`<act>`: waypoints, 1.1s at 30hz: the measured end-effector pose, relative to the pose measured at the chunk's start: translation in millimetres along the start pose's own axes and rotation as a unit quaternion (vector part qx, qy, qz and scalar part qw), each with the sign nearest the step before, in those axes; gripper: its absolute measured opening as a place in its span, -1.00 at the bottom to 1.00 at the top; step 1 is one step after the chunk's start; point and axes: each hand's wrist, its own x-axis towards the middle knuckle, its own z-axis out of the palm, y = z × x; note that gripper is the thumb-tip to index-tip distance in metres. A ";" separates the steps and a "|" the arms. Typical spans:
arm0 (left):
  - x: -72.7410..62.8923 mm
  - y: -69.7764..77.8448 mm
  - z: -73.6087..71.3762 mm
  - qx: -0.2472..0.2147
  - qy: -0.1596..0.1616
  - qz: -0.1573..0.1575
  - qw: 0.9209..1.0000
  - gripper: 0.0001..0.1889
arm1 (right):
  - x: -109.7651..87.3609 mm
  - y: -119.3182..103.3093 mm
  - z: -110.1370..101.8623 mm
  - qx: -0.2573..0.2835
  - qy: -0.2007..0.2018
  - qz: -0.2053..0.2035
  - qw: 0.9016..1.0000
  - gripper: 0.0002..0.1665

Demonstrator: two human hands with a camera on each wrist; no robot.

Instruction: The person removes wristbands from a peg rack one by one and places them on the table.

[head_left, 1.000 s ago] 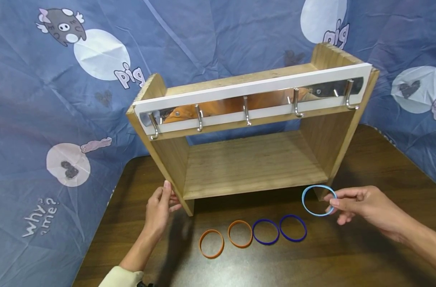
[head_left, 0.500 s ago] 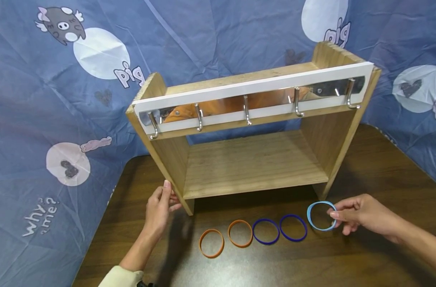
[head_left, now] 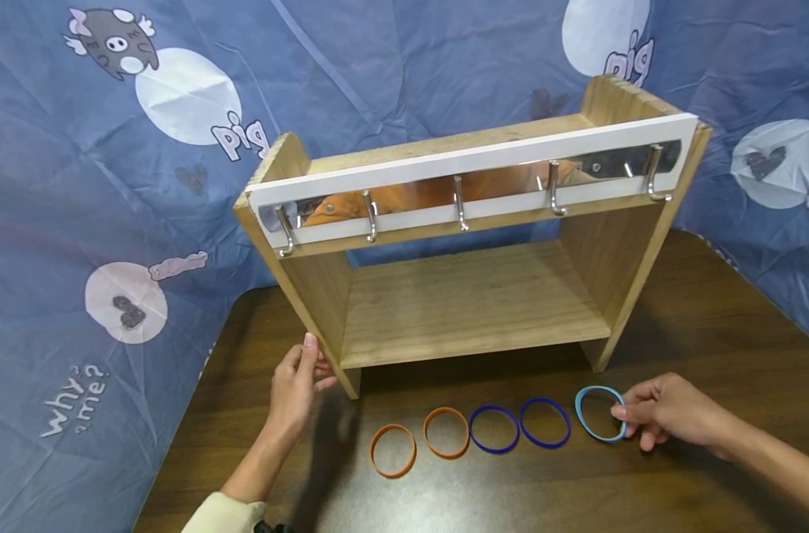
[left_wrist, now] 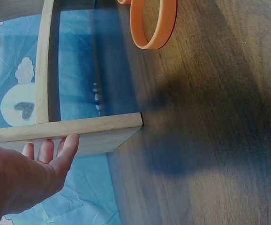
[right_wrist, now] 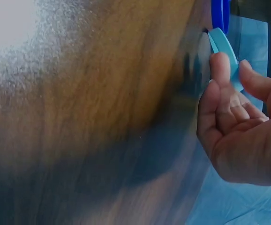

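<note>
My right hand pinches a light blue silicone wristband between thumb and fingers, low over the table at the row's right end. In the right wrist view the light blue wristband appears edge-on, close to a dark blue one. My left hand touches the lower left side panel of a wooden shelf. Its fingers lie on the panel's outer face and the thumb tip at the front edge, as the left wrist view shows on the panel.
Two orange wristbands and two dark blue wristbands lie in a row before the shelf. A white rail with several metal hooks spans the shelf's upper front. Blue printed cloth hangs behind the brown table.
My right hand has lowered the light blue wristband toward the table and nearer me, beside the dark blue ones. The left hand stays at the shelf's side.
</note>
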 end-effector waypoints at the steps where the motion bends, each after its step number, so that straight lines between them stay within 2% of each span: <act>1: 0.1 0.2 0.1 -0.001 0.001 0.001 1.000 -0.46 | 0.3 0.5 1.2 -0.006 0.007 0.006 1.000 -0.68; 9: 1.1 2.1 1.5 -0.009 0.002 -0.002 1.000 -0.47 | 1.2 -2.0 6.0 -0.047 0.057 0.056 0.996 -0.72; 15: 1.2 2.6 1.6 -0.012 0.003 -0.007 1.000 -0.46 | 0.6 -5.4 4.7 -0.062 0.080 0.082 0.992 -0.71; 19: 1.0 2.2 0.8 -0.007 0.000 -0.006 1.000 -0.46 | 1.0 -5.8 4.2 -0.061 0.087 0.090 0.990 -0.63; 33: -0.2 1.0 -0.4 0.006 0.003 -0.001 1.000 -0.46 | -0.3 -1.6 7.0 -0.072 0.102 0.094 0.988 -0.57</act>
